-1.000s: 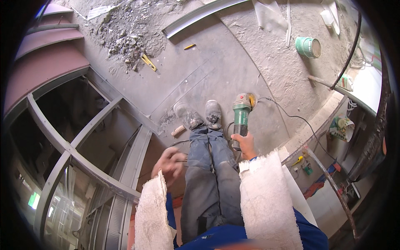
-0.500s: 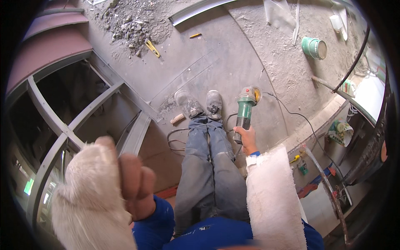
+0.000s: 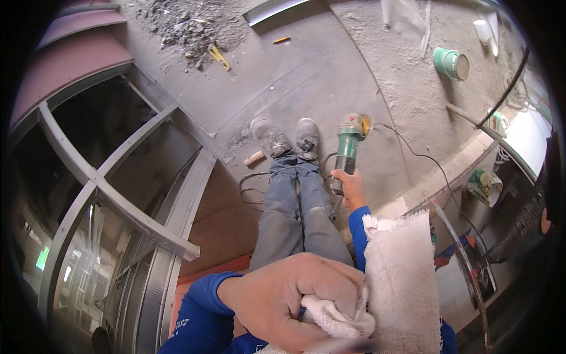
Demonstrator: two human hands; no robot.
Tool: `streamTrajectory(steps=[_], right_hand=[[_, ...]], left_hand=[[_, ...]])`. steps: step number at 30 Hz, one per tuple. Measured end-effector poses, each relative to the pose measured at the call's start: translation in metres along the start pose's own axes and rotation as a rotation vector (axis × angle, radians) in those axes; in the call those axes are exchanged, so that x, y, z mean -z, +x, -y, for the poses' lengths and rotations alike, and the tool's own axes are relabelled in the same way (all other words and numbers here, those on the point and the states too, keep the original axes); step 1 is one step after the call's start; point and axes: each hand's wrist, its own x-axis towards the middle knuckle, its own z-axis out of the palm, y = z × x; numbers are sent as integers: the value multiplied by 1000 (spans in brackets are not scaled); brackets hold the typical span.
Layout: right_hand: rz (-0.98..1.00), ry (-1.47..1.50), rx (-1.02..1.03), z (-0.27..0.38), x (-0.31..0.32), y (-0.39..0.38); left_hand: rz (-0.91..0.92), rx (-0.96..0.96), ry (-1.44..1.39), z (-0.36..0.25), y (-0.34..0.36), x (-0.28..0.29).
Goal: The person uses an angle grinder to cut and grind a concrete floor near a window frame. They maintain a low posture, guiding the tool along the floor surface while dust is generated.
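My right hand is closed around the dark handle of a green angle grinder, held out in front at the right of my legs. Its grey head with a yellow disc edge points away from me, and a dark cable runs nearby to the right. Close to my chest, my left hand is closed on a bunched white cloth. A wide strip of frayed white cloth lies along my right forearm; whether both are one piece I cannot tell.
A metal frame stands at the left above dark openings. Rubble, a yellow tool and a metal profile lie on the dusty floor ahead. At the right are a green bucket and a rusty bar. Cable loops lie by my shoes.
My left hand has swung from the far left to the middle by my chest, keeping hold of the white cloth. The right hand still holds the grinder in nearly the same place.
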Motion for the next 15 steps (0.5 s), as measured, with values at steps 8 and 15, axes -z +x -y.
streamTrajectory(steps=[8, 15], right_hand=[[-6, -45, 90, 1, -4, 5], [-26, -256, 232, -3, -7, 6]], left_hand=[[431, 190, 194, 49, -34, 41], [-726, 334, 225, 104, -34, 197]])
